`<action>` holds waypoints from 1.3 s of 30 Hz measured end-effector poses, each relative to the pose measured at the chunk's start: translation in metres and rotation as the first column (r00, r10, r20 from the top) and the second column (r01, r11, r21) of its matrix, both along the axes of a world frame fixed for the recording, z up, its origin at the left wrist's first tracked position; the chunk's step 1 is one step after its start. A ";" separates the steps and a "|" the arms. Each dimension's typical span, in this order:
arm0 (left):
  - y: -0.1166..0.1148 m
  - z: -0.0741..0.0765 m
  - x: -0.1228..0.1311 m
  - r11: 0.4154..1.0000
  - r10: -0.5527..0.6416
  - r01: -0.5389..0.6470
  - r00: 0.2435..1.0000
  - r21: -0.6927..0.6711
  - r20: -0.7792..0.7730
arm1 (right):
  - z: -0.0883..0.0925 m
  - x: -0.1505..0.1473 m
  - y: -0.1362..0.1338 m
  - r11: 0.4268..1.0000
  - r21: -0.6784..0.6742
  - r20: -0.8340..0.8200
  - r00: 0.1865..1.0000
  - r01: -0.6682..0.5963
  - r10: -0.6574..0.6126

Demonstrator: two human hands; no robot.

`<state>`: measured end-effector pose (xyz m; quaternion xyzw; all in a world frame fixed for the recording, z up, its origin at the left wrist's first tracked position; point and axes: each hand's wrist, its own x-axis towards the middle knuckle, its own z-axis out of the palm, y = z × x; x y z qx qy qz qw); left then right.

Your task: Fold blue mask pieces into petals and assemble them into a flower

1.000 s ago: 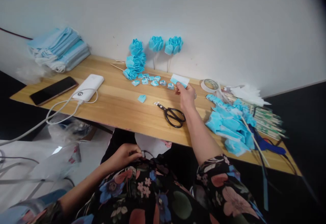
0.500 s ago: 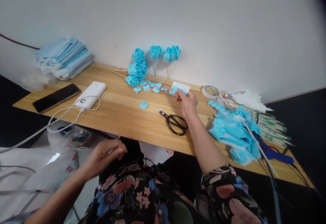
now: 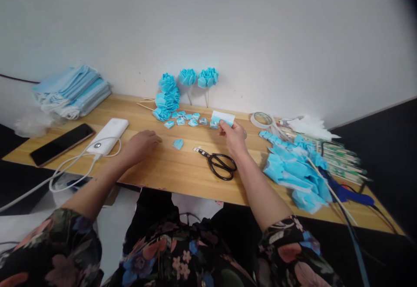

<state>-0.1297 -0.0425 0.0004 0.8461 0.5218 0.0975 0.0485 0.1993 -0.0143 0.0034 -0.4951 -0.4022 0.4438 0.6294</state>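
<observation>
Paper point(image 3: 223, 116) mid-frame, long axis left-right, pinched in right hand point(image 3: 233, 137). Left hand point(image 3: 142, 146), left of centre, apparently empty, loosely bent; paper lies rightward, higher in frame, past petal point(image 3: 178, 144).

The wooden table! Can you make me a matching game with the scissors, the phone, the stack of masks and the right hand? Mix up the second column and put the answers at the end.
Things:
1. scissors
2. phone
3. stack of masks
4. right hand

Clues:
A. piled at the back, by the wall
B. holding a blue-and-white piece
C. has black handle loops
D. dark screen, beside the white power bank

Right pairs: 1-C, 2-D, 3-A, 4-B
</observation>
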 end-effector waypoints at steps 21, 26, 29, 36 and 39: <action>0.077 0.027 0.079 0.987 0.109 -0.155 0.852 0.047 0.513 | -0.003 -0.001 -0.002 0.998 -0.057 0.018 1.000 0.011 -0.010; 0.129 0.018 0.116 0.989 0.131 -0.145 0.854 -0.011 0.504 | -0.004 0.000 0.000 0.998 -0.064 0.014 1.000 0.014 -0.013; 0.146 0.015 0.127 0.982 0.183 -0.185 0.838 -0.049 0.513 | -0.005 -0.001 -0.002 0.999 -0.050 0.036 0.999 -0.007 0.009; 0.162 0.015 0.155 0.980 0.193 -0.184 0.821 -0.071 0.537 | -0.003 -0.003 -0.004 0.999 -0.049 0.051 0.999 -0.012 0.014; 0.170 0.015 0.175 0.966 0.257 -0.235 0.792 -0.111 0.554 | -0.001 -0.003 -0.003 0.999 -0.042 0.023 1.000 -0.011 0.012</action>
